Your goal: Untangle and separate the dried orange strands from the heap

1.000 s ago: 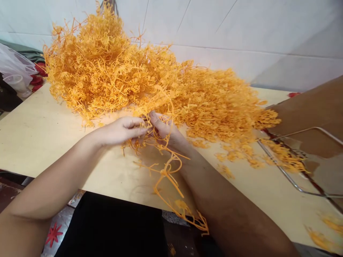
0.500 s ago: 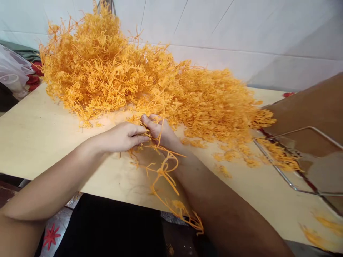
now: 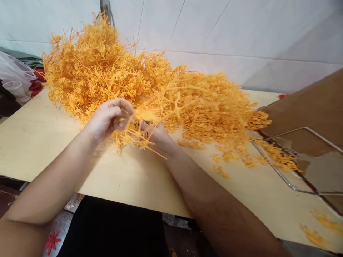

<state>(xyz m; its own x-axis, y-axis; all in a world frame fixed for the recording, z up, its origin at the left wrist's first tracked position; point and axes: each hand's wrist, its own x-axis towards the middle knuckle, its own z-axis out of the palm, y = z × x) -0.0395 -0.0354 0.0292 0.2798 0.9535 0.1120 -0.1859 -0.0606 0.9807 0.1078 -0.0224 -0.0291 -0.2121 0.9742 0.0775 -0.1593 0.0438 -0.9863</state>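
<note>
A large heap of thin, branching orange plastic-like pieces (image 3: 107, 67) lies along the back of the table. In front of it my left hand (image 3: 108, 116) has its fingers curled round an orange branching piece (image 3: 146, 116), which is blurred between the hands. My right hand (image 3: 159, 137) is close by on the right, its thumb and fingers pinched at the same tangle. Some of its fingers are hidden behind the orange strands. Thin prongs of the piece stick out below and to the right of the hands.
The pale table (image 3: 34, 135) meets a white tiled wall (image 3: 200, 28). On the right stand a brown cardboard-like sheet (image 3: 311, 110) and a bent metal wire frame (image 3: 284, 178). Loose orange pieces (image 3: 316, 235) lie at the right front. A plastic bag (image 3: 16, 67) sits at left.
My left hand has moved up and left, its fingers turned upward. The long strand that hung over my right forearm and the table's front edge has been drawn up between the hands.
</note>
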